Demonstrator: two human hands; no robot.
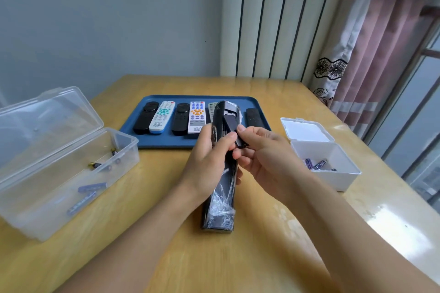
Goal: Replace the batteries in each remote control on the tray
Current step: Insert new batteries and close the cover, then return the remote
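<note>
Left hand (209, 162) grips a long black remote (222, 173), plastic-wrapped, held back-side up over the table (262, 245) just in front of the blue tray (133, 126). Right hand (264, 157) pinches the black battery cover (234, 131) at the remote's open compartment. Blue tray holds six more remotes in a row, one mostly hidden behind the held one. Left of the tray, clear lidded box (59, 164), lid open, with several loose batteries (91, 188). Right of the tray, small white box (326, 157), lid open, a few purple batteries (319, 164) inside.
</note>
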